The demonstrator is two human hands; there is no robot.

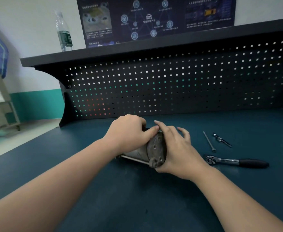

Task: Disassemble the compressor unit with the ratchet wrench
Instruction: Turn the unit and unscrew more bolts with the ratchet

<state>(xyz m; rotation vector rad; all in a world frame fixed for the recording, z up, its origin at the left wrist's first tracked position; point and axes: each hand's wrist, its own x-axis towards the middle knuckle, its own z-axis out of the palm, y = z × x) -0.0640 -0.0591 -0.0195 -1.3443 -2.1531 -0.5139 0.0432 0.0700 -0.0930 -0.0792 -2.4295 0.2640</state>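
Note:
The grey metal compressor unit (155,149) lies on its side in the middle of the dark blue workbench (137,198), its round end cover turned toward me. My left hand (126,133) grips the body from the left and top, thumb across the upper edge. My right hand (179,148) clasps the end cover from the right, fingers over the top and thumb under the lower lug. The ratchet wrench (236,161) with a black handle lies on the bench to the right, touched by neither hand.
A long removed bolt (209,141) and a small chrome extension piece (221,140) lie right of the compressor, behind the wrench. A black pegboard (170,81) backs the bench. A water bottle (64,32) stands on the shelf above it.

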